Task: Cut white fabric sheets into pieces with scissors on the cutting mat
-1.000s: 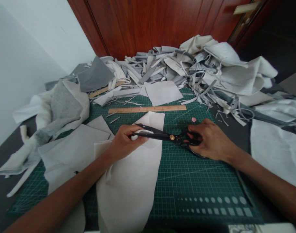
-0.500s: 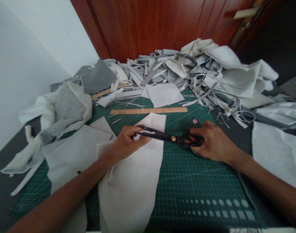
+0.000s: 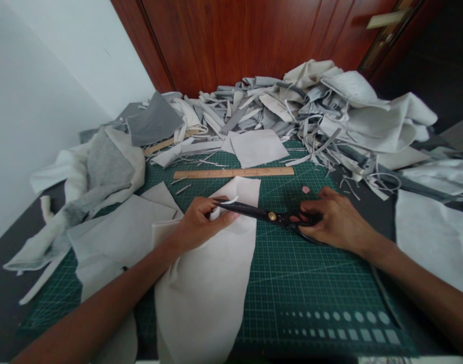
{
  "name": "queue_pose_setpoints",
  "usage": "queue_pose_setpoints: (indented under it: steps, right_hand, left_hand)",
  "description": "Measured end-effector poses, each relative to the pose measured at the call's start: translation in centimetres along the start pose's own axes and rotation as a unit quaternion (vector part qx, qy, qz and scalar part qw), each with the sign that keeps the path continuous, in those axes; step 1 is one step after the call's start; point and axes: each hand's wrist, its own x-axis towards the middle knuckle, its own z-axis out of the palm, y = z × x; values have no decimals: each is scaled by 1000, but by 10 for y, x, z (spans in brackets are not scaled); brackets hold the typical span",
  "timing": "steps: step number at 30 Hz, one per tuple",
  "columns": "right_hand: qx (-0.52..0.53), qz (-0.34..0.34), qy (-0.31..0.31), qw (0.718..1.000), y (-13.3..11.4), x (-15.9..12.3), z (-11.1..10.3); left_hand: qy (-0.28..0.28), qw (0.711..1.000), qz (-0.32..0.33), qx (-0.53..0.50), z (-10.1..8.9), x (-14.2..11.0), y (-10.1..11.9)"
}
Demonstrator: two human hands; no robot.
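My right hand (image 3: 332,221) grips the handles of black scissors (image 3: 254,210) with a brass pivot. Their blades point left, almost closed, and reach over my left hand (image 3: 205,218). That hand pinches a folded edge of a long white fabric piece (image 3: 208,288), which hangs toward me across the green cutting mat (image 3: 307,268). A thin white sliver (image 3: 230,200) curls up beside the blades. Whether it is fully severed I cannot tell. The fingertips of my left hand are partly hidden by the blades.
A wooden ruler (image 3: 233,173) lies across the mat, with a small pink piece (image 3: 306,189) to its right. Pale fabric sheets (image 3: 121,227) lie left. A heap of grey and white scraps (image 3: 250,106) runs along the back, before a wooden door (image 3: 235,40).
The scissor blades have come closer together. The white sliver at the blades now sticks up in a curl. My right hand has shifted slightly right; my left hand keeps its hold.
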Motion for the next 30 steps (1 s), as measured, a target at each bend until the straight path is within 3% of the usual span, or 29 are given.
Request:
queue_pose_setpoints:
  steps: [9,12,17,23,30]
  right_hand:
    - [26,55,26,998,1,-1,5]
    - [57,78,9,995,5,0,5]
    - [88,24,-28,995,12,2,0]
    - [18,-35,-47,998,3,2,-7]
    - [5,-24,-47,999,0,1,-4]
  left_hand:
    - [-69,997,-39,-16,-4,0,8]
    - [-80,995,-54,-22,-5,1,10]
    - [-79,994,-53,-45,-5,1,10]
    - [-34,999,-26,-35,-2,0,1]
    - [-39,999,-37,-7,-3,-3,-3]
